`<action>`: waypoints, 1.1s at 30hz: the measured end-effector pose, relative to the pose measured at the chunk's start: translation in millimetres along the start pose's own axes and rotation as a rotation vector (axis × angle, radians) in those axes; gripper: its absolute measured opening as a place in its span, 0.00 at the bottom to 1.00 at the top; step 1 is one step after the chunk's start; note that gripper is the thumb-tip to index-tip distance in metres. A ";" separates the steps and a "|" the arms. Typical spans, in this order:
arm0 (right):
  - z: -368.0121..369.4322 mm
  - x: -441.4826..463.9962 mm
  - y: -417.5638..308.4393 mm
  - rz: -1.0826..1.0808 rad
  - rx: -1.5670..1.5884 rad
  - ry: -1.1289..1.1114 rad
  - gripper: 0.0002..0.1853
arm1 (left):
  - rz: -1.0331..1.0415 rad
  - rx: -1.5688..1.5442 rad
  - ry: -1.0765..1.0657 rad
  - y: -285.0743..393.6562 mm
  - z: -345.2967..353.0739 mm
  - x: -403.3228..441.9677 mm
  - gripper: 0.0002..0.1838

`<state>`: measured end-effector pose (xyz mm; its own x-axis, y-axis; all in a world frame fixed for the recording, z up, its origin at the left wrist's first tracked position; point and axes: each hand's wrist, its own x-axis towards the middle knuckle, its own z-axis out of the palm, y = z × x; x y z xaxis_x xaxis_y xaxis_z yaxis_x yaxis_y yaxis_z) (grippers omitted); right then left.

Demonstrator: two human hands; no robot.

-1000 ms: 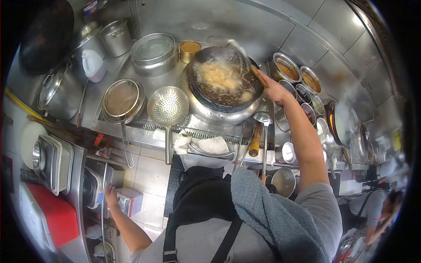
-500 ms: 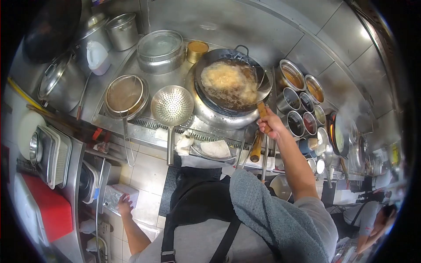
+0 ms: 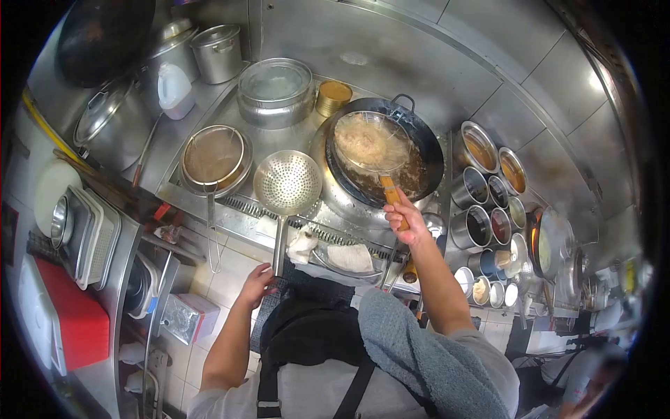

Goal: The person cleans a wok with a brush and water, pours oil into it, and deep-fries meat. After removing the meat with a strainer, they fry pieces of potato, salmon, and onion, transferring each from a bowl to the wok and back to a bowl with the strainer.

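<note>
The wok (image 3: 430, 150) is dark metal with a worn surface, while the skimmer (image 3: 387, 146) pairs thin metal with a smooth wooden handle (image 3: 390, 192). The perforated ladle (image 3: 288, 183) is shiny steel, the wall (image 3: 377, 38) duller sheet metal. The towel (image 3: 422, 342) is rough, matt terry cloth, the jug (image 3: 174, 89) smooth plastic.

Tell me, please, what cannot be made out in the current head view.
In the head view:
- Floor of the wok: hidden by the strainer, food and liquid.
- Part of the wooden handle: covered by the right hand.
- Whether the left hand touches the perforated ladle: too small to tell.
- Co-worker: blurred, cut off by the dark lower-right edge.
</note>
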<state>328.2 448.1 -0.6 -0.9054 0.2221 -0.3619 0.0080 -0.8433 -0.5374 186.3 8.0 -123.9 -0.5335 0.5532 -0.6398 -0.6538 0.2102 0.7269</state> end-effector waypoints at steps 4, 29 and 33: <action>22.9 -24.7 0.1 -0.056 -0.148 0.050 0.41 | -0.042 -0.194 -0.091 9.0 20.4 33.8 0.18; 43.5 -54.8 -9.0 -0.150 -0.835 0.421 0.48 | 0.255 0.248 0.266 26.7 -2.2 19.2 0.29; 43.1 -42.1 -16.3 -0.153 -1.053 0.501 0.48 | 0.285 0.180 0.295 36.6 -15.6 -4.9 0.27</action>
<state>347.9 431.4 56.2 -0.6608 0.6518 -0.3721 0.4731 -0.0231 -0.8807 156.6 0.4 -98.1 -0.8260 0.3613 -0.4327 -0.3687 0.2345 0.8995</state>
